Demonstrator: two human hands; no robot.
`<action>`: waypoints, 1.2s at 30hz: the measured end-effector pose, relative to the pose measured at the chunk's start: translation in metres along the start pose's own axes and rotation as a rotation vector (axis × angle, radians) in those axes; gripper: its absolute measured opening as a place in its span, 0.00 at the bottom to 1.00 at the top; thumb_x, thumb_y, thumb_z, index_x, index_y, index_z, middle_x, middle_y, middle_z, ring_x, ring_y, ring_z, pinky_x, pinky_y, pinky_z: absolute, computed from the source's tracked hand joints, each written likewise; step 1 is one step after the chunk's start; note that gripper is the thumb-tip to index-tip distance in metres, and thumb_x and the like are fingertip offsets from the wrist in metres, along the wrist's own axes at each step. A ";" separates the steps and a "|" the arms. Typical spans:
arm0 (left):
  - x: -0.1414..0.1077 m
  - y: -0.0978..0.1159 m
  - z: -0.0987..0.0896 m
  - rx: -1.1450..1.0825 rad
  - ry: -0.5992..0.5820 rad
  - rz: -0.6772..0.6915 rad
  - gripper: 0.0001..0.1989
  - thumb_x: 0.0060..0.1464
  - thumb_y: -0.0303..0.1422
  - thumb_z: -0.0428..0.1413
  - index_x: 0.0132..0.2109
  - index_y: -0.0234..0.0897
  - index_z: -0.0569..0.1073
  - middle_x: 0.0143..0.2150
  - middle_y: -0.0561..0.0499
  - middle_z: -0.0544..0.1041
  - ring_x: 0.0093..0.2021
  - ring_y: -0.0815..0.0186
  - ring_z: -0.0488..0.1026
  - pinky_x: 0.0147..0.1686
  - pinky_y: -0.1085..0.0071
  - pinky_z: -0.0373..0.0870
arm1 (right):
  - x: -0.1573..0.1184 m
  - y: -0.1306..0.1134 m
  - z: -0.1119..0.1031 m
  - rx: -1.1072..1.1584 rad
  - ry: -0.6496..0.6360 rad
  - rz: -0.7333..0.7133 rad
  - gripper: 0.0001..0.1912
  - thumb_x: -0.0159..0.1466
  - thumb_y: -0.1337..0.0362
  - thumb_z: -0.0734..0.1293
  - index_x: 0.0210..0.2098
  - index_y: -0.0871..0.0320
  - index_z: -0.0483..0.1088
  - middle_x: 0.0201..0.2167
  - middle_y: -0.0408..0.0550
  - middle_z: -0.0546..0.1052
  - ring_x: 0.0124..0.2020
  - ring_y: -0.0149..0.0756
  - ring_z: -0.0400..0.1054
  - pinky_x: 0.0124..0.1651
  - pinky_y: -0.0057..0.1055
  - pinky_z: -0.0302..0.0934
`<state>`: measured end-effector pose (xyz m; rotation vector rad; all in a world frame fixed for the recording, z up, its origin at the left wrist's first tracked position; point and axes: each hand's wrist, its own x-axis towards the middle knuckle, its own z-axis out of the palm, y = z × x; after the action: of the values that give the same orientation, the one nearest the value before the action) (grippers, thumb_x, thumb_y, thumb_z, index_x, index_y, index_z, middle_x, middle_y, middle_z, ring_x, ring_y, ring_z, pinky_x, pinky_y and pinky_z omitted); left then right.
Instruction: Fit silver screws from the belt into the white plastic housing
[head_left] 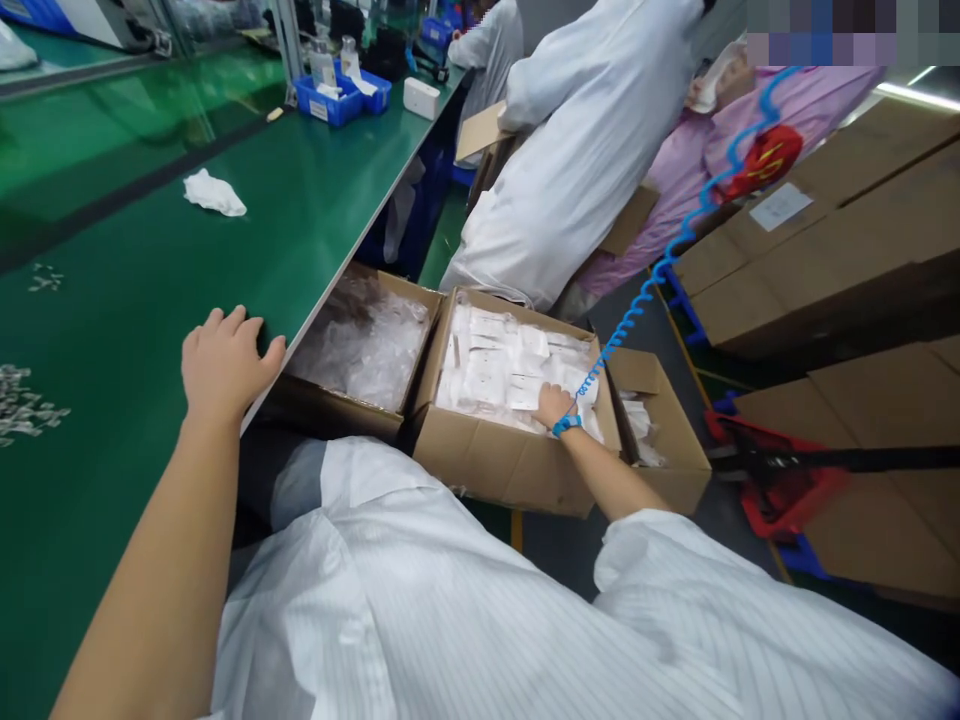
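My left hand [229, 360] lies open on the edge of the green worktable [300, 240], fingers spread and holding nothing. My right hand [556, 404] is down in a cardboard box [502, 460] full of flat white packets [487, 370]. Its fingers are curled at one of the packets, and their tips are partly hidden. A blue wrist strap [567, 424] circles my right wrist, with a coiled blue cord [660, 265] running from it up to the right.
Left of that box stands one with clear plastic bags [367, 345]; to the right is a smaller carton [667, 425]. Small metallic-looking parts [26, 405] and a white crumpled piece [214, 193] lie on the table. A co-worker in white [577, 130] stands just beyond. Stacked cartons [840, 260] and a red-framed cart [780, 480] are right.
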<state>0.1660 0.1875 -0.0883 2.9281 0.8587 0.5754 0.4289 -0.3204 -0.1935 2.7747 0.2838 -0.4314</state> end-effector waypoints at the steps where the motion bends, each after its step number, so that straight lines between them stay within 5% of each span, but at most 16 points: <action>1: 0.000 0.000 0.000 -0.005 0.001 0.001 0.24 0.61 0.40 0.53 0.58 0.28 0.73 0.68 0.41 0.67 0.70 0.49 0.58 0.65 0.49 0.59 | -0.003 0.000 -0.002 -0.015 0.002 0.009 0.26 0.69 0.51 0.67 0.60 0.62 0.66 0.57 0.57 0.69 0.54 0.44 0.67 0.56 0.46 0.66; 8: 0.004 -0.006 0.001 -0.087 -0.028 0.009 0.22 0.60 0.38 0.56 0.55 0.25 0.73 0.67 0.37 0.67 0.69 0.47 0.58 0.65 0.43 0.57 | -0.023 0.006 -0.035 0.009 -0.043 -0.155 0.21 0.70 0.49 0.65 0.50 0.61 0.71 0.47 0.51 0.74 0.45 0.36 0.70 0.50 0.38 0.67; 12: -0.002 0.005 -0.001 -0.274 0.096 -0.041 0.18 0.59 0.37 0.55 0.50 0.27 0.75 0.57 0.37 0.75 0.60 0.50 0.67 0.61 0.49 0.61 | -0.018 0.013 -0.077 0.068 0.056 -0.187 0.18 0.66 0.52 0.68 0.45 0.62 0.73 0.47 0.53 0.75 0.47 0.39 0.70 0.52 0.39 0.65; 15: -0.030 0.060 -0.003 -0.382 0.213 -0.069 0.15 0.63 0.38 0.50 0.45 0.31 0.75 0.45 0.39 0.77 0.48 0.54 0.70 0.52 0.56 0.65 | -0.014 0.015 -0.122 0.148 0.187 -0.236 0.14 0.59 0.59 0.70 0.42 0.61 0.75 0.47 0.55 0.77 0.49 0.46 0.70 0.50 0.37 0.63; 19: -0.083 0.174 -0.003 -0.834 0.222 0.205 0.09 0.62 0.33 0.52 0.32 0.38 0.69 0.30 0.50 0.72 0.33 0.64 0.70 0.37 0.69 0.67 | -0.042 -0.023 -0.189 0.263 0.425 -0.377 0.18 0.55 0.59 0.69 0.44 0.57 0.73 0.45 0.52 0.78 0.50 0.47 0.69 0.48 0.35 0.61; 21: -0.096 0.215 -0.004 -0.912 0.270 0.214 0.04 0.60 0.32 0.54 0.42 0.38 0.70 0.38 0.48 0.75 0.37 0.64 0.74 0.39 0.70 0.71 | -0.076 -0.064 -0.216 0.408 0.647 -0.562 0.16 0.53 0.58 0.69 0.40 0.57 0.71 0.41 0.51 0.77 0.48 0.47 0.68 0.50 0.38 0.60; 23: -0.096 0.230 -0.009 -0.944 0.410 0.101 0.20 0.60 0.33 0.55 0.57 0.35 0.64 0.52 0.39 0.72 0.50 0.59 0.73 0.45 0.66 0.73 | -0.118 -0.113 -0.235 0.610 0.888 -0.815 0.14 0.52 0.58 0.69 0.35 0.56 0.67 0.39 0.50 0.75 0.46 0.47 0.67 0.52 0.42 0.59; 26: -0.091 0.203 -0.026 -0.904 0.738 -0.126 0.37 0.56 0.35 0.60 0.67 0.34 0.54 0.61 0.32 0.61 0.61 0.51 0.64 0.54 0.55 0.71 | -0.184 -0.181 -0.248 0.835 1.004 -1.033 0.15 0.51 0.60 0.70 0.36 0.55 0.65 0.41 0.50 0.72 0.46 0.48 0.65 0.51 0.45 0.59; 30: -0.107 0.137 -0.061 -0.659 1.039 -0.341 0.45 0.53 0.41 0.62 0.71 0.37 0.50 0.61 0.34 0.55 0.63 0.49 0.59 0.59 0.51 0.66 | -0.243 -0.244 -0.256 1.011 0.904 -1.394 0.18 0.49 0.64 0.70 0.39 0.54 0.64 0.41 0.50 0.71 0.46 0.49 0.64 0.52 0.49 0.59; 33: -0.127 0.107 -0.081 -0.487 1.160 -0.538 0.40 0.58 0.43 0.58 0.71 0.42 0.50 0.59 0.38 0.56 0.59 0.51 0.60 0.56 0.53 0.67 | -0.268 -0.277 -0.257 1.065 0.781 -1.602 0.21 0.48 0.64 0.71 0.40 0.53 0.64 0.40 0.49 0.72 0.47 0.50 0.64 0.54 0.53 0.59; 36: -0.141 0.091 -0.092 -0.509 1.157 -0.654 0.34 0.60 0.45 0.57 0.68 0.45 0.54 0.56 0.40 0.59 0.54 0.54 0.65 0.53 0.55 0.68 | -0.283 -0.298 -0.256 1.081 0.710 -1.684 0.20 0.49 0.63 0.71 0.40 0.52 0.64 0.40 0.49 0.72 0.46 0.50 0.64 0.55 0.55 0.58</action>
<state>0.0698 0.0293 -0.0385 1.5242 1.3232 2.0193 0.1597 0.0020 0.0464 2.4736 3.3342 0.2642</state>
